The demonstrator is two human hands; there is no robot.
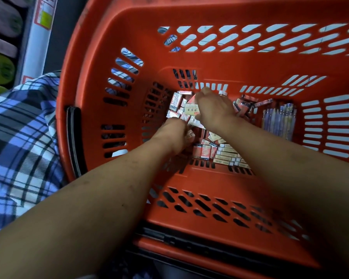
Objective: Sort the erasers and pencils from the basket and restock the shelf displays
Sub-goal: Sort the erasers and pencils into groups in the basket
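Observation:
Both my arms reach down into a deep red plastic basket (220,63). Its floor is covered with several small boxed erasers (224,152) in red, white and cream wrappers. A bundle of packaged pencils (279,121) leans in the right corner. My left hand (174,135) is curled over erasers at the left of the pile, and an eraser shows at its fingertips. My right hand (214,109) lies over the middle of the pile with its fingers bent onto a cream eraser (191,109). Whether the right fingers grip that eraser is hidden under the hand.
The basket's slotted walls rise all round the hands, with a black handle (74,141) on the left rim. A blue plaid cloth (22,137) lies left of the basket. A white shelf post (38,37) and green goods (0,67) stand at the upper left.

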